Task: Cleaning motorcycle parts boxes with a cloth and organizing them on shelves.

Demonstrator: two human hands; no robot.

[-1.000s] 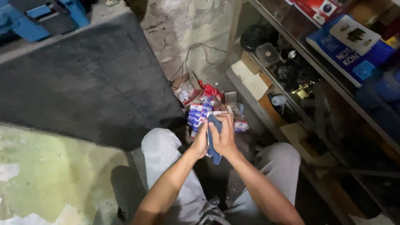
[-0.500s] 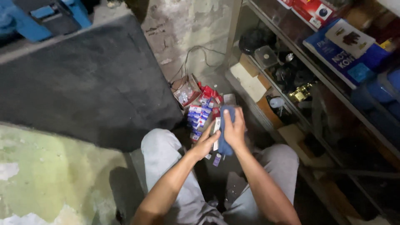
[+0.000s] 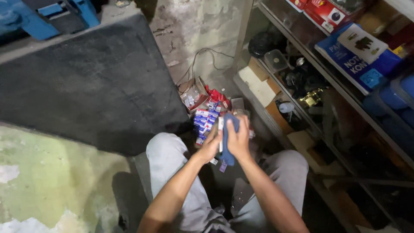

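Both hands (image 3: 226, 140) w/ blue cloth (image 3: 227, 149), unchanged

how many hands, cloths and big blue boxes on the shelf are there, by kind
hands: 2, the left hand and the right hand
blue cloth: 1, held between the hands
large blue box on the shelf: 1
total: 4
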